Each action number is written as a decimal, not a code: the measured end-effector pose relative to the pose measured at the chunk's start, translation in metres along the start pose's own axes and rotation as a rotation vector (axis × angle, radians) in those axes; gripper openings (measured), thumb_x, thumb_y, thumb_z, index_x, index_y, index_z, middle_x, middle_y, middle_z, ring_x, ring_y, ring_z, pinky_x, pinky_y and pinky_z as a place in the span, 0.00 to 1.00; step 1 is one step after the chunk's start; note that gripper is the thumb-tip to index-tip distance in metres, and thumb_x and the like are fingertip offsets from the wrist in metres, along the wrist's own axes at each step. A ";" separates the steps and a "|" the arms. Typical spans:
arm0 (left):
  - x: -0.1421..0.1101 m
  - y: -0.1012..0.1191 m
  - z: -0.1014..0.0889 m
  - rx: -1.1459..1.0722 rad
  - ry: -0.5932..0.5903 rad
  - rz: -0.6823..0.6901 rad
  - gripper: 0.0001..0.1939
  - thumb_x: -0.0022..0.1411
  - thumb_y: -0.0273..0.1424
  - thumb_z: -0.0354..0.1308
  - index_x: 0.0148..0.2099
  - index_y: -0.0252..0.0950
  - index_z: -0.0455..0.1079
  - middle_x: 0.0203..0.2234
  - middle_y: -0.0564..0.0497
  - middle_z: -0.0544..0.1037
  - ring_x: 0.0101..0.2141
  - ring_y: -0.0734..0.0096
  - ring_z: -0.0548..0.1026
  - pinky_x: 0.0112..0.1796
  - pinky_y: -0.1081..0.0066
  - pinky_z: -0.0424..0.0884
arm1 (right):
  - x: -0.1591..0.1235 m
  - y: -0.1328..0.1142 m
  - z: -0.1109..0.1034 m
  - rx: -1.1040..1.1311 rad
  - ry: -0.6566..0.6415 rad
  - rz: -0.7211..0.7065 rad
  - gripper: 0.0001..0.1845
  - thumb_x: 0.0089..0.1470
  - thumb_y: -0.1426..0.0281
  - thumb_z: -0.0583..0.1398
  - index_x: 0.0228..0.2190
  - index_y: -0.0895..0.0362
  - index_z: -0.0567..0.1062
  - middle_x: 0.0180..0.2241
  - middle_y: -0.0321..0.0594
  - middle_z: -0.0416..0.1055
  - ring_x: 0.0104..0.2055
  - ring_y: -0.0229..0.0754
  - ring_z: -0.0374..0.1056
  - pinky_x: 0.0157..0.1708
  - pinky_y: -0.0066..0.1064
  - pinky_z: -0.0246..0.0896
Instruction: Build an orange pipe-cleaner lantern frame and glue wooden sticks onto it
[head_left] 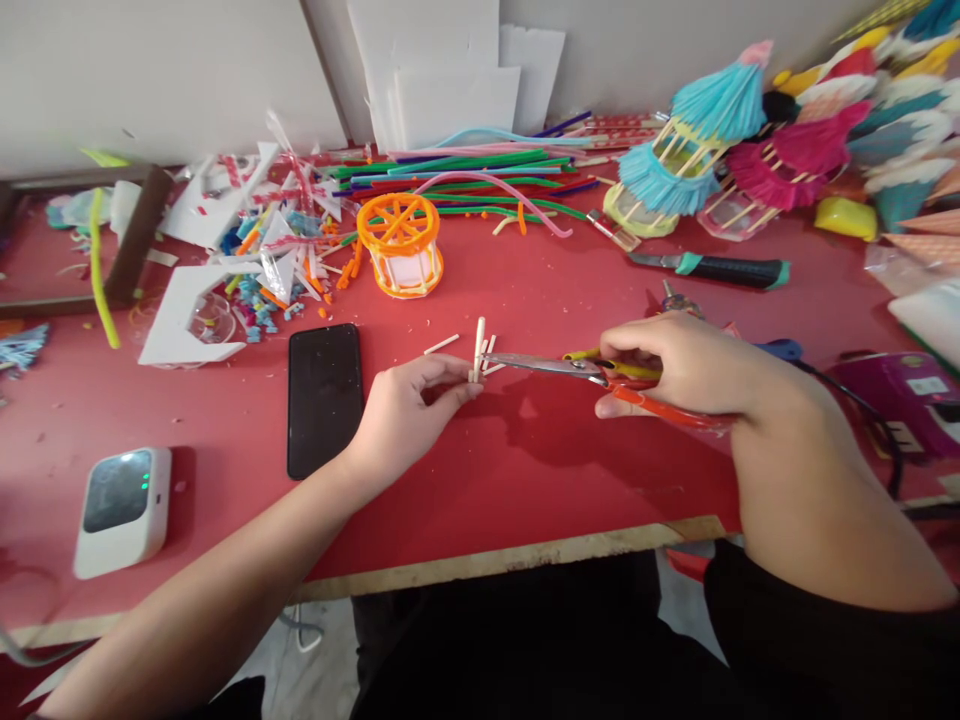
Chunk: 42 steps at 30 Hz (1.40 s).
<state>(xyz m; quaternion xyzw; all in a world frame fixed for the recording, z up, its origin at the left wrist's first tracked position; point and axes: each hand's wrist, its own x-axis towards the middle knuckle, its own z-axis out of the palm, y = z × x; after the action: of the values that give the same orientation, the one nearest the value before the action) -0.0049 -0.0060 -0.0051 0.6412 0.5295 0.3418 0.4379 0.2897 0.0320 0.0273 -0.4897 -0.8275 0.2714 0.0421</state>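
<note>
My left hand (pixel 411 405) pinches a pale wooden stick (pixel 479 340) between thumb and fingertips, holding it upright just above the red table. A few short cut stick pieces (pixel 441 345) lie close by on the tabletop. In my right hand (pixel 667 365) is a pair of scissors (pixel 574 367) with red and yellow handles. Their blades point left, the tips reaching the stick beside my left fingertips; I cannot tell whether they touch it. Beyond my hands stands a small orange wheel-topped drum shape (pixel 400 245) with pale posts round a white middle.
A black phone (pixel 324 400) lies left of my left hand, with a white device (pixel 124 510) further left. Behind are colourful pipe cleaners (pixel 465 180) and a scrap pile (pixel 277 250). A utility knife (pixel 720 268), a blue paper lantern shape (pixel 671 150) and a purple box (pixel 911 400) are at right.
</note>
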 end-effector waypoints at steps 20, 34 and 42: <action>0.002 -0.006 0.000 0.410 0.060 0.273 0.04 0.61 0.24 0.64 0.37 0.38 0.79 0.31 0.52 0.83 0.34 0.69 0.79 0.39 0.71 0.74 | -0.003 0.007 -0.010 0.017 -0.101 0.038 0.36 0.44 0.30 0.55 0.26 0.50 0.67 0.22 0.36 0.65 0.24 0.41 0.59 0.24 0.36 0.53; 0.002 -0.012 0.003 0.439 0.085 0.266 0.04 0.62 0.27 0.65 0.40 0.38 0.80 0.32 0.50 0.84 0.34 0.66 0.80 0.39 0.68 0.76 | -0.007 0.008 -0.008 -0.038 -0.069 0.038 0.39 0.41 0.27 0.54 0.29 0.50 0.72 0.26 0.38 0.71 0.26 0.44 0.65 0.27 0.39 0.61; 0.001 -0.011 0.004 0.439 0.096 0.254 0.05 0.62 0.26 0.65 0.40 0.37 0.81 0.32 0.49 0.85 0.34 0.66 0.80 0.38 0.69 0.77 | -0.003 0.006 0.004 -0.196 0.159 -0.107 0.30 0.46 0.37 0.63 0.29 0.51 0.79 0.36 0.43 0.79 0.33 0.49 0.74 0.33 0.40 0.65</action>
<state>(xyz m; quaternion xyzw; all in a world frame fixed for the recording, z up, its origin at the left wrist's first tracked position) -0.0054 -0.0053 -0.0165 0.7653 0.5264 0.3009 0.2159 0.2945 0.0299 0.0221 -0.4667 -0.8690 0.1469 0.0739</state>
